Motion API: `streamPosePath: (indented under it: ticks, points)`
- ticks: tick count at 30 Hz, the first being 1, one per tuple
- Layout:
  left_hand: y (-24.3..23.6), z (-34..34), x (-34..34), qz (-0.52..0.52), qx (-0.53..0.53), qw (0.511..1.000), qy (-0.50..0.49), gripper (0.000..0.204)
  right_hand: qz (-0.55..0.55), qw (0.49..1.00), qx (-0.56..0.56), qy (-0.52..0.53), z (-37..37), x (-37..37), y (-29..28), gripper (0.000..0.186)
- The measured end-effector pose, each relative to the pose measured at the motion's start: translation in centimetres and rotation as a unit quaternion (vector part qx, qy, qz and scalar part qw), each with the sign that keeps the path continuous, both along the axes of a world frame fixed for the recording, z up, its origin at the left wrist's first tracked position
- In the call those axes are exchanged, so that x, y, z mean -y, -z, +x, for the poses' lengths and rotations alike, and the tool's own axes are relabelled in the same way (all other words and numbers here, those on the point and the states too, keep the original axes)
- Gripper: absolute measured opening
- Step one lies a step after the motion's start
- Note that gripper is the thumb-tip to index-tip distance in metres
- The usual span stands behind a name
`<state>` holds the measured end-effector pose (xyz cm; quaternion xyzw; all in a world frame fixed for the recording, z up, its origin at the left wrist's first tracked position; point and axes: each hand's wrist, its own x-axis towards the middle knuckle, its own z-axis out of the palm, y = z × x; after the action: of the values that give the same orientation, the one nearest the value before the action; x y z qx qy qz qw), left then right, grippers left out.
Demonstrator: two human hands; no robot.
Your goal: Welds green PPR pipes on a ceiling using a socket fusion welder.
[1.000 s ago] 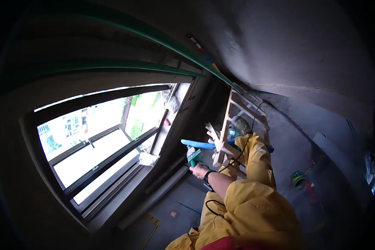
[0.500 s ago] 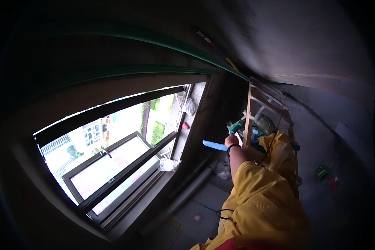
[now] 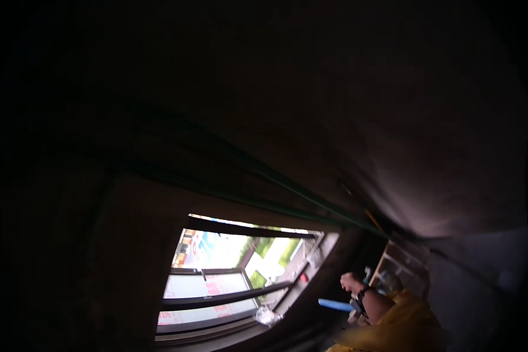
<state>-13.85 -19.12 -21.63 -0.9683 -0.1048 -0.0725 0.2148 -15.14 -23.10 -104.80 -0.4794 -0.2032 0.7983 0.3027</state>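
Note:
My left hand [image 3: 352, 283], with a dark band at the wrist, is raised beside the window with its fingers curled closed. Whatever it may hold is too small and blurred to name. Just below it a long, flat blue strip [image 3: 335, 305] sticks out toward the window. Its inner end meets a patch of skin that appears to be my right hand [image 3: 356, 318], mostly hidden behind the left wrist and seemingly closed on the strip. Yellow sleeves [image 3: 402, 314] cover both arms.
A dark-framed window [image 3: 226, 299] stands to the left, with a crumpled clear plastic bag [image 3: 268, 315] and a small red object [image 3: 303, 277] on its sill. Green pipes [image 3: 264, 170] run above it. Behind my hands is a wooden ladder-like frame [image 3: 381, 261].
The view has swung up and left, so window and hands sit lower and further right. The picture is darker and blurred. The blue strip has dropped slightly relative to my left hand.

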Motion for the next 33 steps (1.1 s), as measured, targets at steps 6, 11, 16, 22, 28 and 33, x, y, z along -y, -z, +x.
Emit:
streamPosePath:
  ticks: [6,11,16,22,28,33]
  points:
    - [1.6,1.5,-6.3,-0.148,-0.06,0.979,-0.126,0.029,0.158,0.969,0.125,0.141,19.8,1.0,-22.7,0.027]
    - [-11.0,6.3,-1.3,-0.009,-0.021,1.0,-0.008,0.03,0.339,0.916,0.163,0.139,27.4,-5.1,-43.7,0.033]
    - [-21.1,7.7,-0.7,0.069,0.114,0.987,0.094,0.034,0.333,0.921,0.159,0.128,30.9,-7.2,-53.0,0.034]
    - [-26.4,7.7,0.2,0.079,0.141,0.983,0.084,0.027,0.401,0.894,0.197,0.035,31.0,-9.2,-60.5,0.032]
    - [-27.6,10.8,1.1,0.226,0.173,0.956,0.073,0.018,0.483,0.836,0.258,0.003,27.6,-13.9,-61.3,0.046]
    - [-28.2,11.1,0.6,0.182,0.172,0.968,0.031,0.016,0.572,0.707,0.38,0.168,22.0,-21.1,-60.3,0.06]
